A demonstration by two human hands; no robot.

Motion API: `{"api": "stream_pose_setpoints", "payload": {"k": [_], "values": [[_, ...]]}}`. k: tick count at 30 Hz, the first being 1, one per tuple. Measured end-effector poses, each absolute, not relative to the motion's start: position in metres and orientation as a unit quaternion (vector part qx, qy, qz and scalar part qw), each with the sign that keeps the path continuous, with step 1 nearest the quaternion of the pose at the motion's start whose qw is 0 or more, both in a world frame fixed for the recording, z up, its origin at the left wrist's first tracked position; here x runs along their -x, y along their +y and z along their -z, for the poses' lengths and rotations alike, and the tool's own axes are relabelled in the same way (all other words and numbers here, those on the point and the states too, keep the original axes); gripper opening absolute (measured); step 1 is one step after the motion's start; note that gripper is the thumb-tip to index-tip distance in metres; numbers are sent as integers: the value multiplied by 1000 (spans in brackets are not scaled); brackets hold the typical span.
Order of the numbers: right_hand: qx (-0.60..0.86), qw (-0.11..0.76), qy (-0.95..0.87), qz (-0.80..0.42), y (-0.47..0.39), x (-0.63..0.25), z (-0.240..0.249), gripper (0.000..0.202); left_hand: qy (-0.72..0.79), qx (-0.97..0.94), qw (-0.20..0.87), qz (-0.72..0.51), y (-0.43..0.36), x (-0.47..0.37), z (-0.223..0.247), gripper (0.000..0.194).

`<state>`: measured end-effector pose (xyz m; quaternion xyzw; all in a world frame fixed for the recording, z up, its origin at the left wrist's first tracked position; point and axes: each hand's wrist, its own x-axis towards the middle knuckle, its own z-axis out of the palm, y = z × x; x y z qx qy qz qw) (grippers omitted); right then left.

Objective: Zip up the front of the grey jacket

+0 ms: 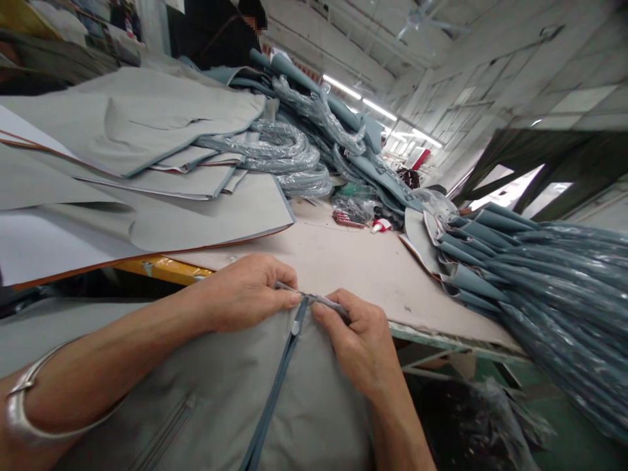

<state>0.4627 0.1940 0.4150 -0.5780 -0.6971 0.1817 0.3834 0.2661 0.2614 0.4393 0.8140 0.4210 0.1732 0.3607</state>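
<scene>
Grey fabric (210, 386) with a blue-grey zipper (275, 386) lies in front of me, below the table's near edge. A pale zipper pull (295, 328) sits close to the zipper's top end. My left hand (250, 291) pinches the fabric's upper edge just left of the zipper. On the other side, my right hand (356, 333) grips the same edge between thumb and fingers. The edge is stretched between both hands. A second closed seam or zipper (169, 428) shows lower left on the fabric. A metal bangle circles my left wrist.
The table (338, 255) bears stacked grey panels (196, 222) at left and plastic-wrapped coils (289, 154) behind. A red phone-like device (348, 219) and a small red-and-white bottle (381, 226) lie farther back. Wrapped blue-grey bundles (554, 275) hang over the right edge. A person (210, 33) stands behind.
</scene>
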Motion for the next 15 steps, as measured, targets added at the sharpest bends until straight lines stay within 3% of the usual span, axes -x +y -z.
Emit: {"api": "stream_pose_setpoints", "payload": {"k": [6,10,13,15], "values": [[573,377,-705,-181,218,-471,-443,23,378,-810,402,-200,290,-275,-460,33],[577,368,-723,-92,242,-473,-481,23,368,-807,402,-227,318,-289,-495,23],[576,384,-722,-11,262,-477,-518,23,377,-826,335,-253,337,-300,-532,19],[568,406,-715,32,276,-482,-542,20,387,-850,232,-271,343,-305,-559,20]]}}
